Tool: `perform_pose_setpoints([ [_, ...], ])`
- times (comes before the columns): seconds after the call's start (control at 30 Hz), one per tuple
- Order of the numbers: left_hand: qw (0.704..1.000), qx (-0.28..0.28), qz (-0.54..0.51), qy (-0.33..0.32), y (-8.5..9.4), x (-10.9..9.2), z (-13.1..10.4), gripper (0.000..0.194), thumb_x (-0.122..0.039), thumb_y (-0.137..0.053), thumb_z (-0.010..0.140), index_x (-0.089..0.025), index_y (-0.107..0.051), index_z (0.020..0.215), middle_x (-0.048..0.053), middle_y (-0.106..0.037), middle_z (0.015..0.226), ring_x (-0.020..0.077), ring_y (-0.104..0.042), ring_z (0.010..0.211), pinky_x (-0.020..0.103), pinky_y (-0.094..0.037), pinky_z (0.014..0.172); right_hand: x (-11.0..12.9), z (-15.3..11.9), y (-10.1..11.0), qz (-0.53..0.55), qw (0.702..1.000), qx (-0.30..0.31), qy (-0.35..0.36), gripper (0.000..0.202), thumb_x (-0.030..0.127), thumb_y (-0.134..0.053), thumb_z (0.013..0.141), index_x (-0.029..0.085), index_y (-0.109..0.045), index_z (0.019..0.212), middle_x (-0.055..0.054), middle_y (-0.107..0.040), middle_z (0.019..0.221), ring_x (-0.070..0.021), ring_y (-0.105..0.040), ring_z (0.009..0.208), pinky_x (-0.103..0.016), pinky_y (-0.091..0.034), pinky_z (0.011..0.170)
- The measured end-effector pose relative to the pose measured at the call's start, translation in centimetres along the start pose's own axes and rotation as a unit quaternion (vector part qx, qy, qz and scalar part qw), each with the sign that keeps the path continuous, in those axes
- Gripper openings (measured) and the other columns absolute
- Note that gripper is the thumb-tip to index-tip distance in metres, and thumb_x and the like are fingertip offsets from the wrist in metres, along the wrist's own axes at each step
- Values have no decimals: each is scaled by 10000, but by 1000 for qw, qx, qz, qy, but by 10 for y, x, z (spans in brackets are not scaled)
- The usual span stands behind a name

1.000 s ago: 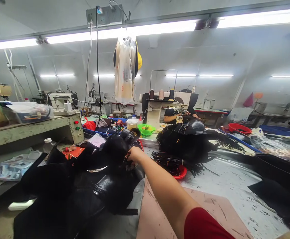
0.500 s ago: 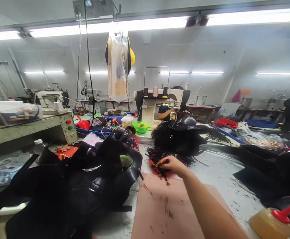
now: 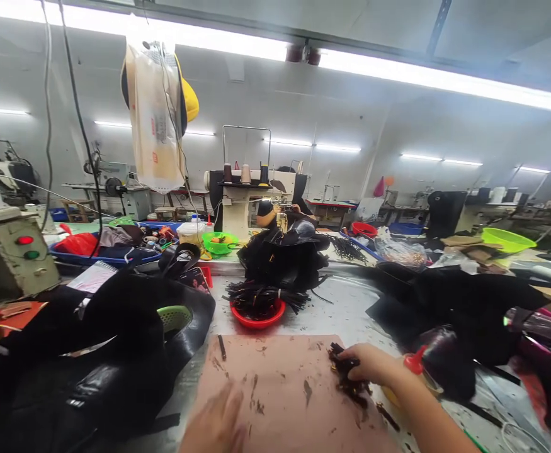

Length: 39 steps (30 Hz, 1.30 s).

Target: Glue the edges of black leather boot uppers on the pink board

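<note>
My right hand (image 3: 367,365) is closed around a bunch of short black strips with gold-coloured bits (image 3: 348,377), over the right side of a stained pink board (image 3: 289,402). One loose dark strip (image 3: 387,416) lies just below that bunch. My left hand (image 3: 216,418) is over the board's lower left, fingers extended and slightly blurred, holding nothing. Another short black strip (image 3: 221,347) rests at the board's upper left. Beyond the board stands a red bowl (image 3: 259,323), with long black strips (image 3: 266,296) in and over it.
Black material (image 3: 114,352) is heaped at the left, with more black pieces (image 3: 445,308) at the right. A red-tipped glue bottle (image 3: 417,360) stands behind my right forearm. Farther back are a sewing machine (image 3: 237,211), a green basket (image 3: 219,244) and a person's arm (image 3: 266,218).
My right hand has moved from the red bowl towards me and to the right with the black strips. My left hand has come into view over the board. The camera view has turned right.
</note>
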<state>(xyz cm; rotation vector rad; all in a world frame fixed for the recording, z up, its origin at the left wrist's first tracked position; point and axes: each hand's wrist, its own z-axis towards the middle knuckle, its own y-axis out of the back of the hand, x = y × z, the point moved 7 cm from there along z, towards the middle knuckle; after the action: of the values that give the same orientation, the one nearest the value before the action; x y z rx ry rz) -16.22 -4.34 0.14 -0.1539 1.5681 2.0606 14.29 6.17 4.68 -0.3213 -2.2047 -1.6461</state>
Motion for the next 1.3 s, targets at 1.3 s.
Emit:
perform_pose_setpoints([
  [1.3, 982, -78, 138, 99, 198, -140, 132, 376, -197, -395, 806, -141, -561, 1139, 142, -691, 928, 306, -640, 880, 388, -473, 766, 172, -97, 130, 192, 796, -311, 483, 587, 210, -507, 789, 220, -321, 1346, -80, -415, 1365, -227, -412, 1225, -409, -340, 998],
])
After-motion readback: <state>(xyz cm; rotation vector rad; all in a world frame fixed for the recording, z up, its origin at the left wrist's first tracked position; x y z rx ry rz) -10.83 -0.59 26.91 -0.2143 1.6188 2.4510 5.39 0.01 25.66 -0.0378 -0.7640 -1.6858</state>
